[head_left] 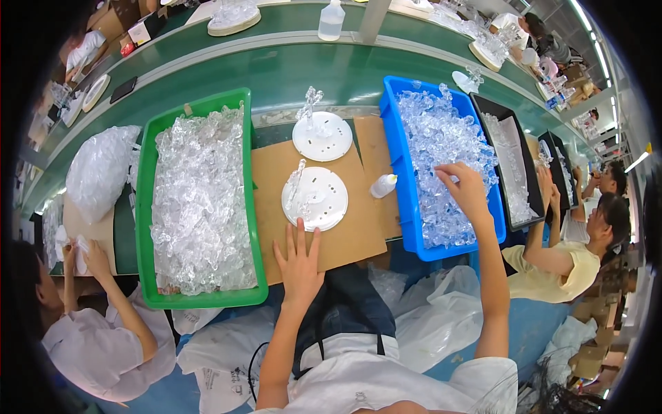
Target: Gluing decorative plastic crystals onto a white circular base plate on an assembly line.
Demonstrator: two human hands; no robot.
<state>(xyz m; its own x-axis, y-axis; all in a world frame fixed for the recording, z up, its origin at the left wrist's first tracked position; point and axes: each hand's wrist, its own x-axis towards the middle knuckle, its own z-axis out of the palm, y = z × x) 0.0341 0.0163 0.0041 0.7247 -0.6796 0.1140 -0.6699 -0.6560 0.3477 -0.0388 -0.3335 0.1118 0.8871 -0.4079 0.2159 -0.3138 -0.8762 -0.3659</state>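
My left hand [300,271] lies flat with fingers spread, its fingertips at the near rim of a white round disc [327,186]. Small holes dot this disc, and a clear plastic figure [296,185] stands on its left part. Just beyond it is a second white disc [336,141], also carrying a clear figure [312,103]. Over the blue bin [407,200] my right hand [463,188] hovers, its thumb and forefinger slightly apart; I see no piece between them. Clear, bluish-looking plastic pieces [441,131] fill that bin.
Left of the cardboard sheet [358,238] stands a green bin [261,276] heaped with clear pieces. A small white bottle [383,185] is beside the blue bin; a black bin [527,165] lies further right. Co-workers sit on both sides; a clear bottle [332,21] stands beyond.
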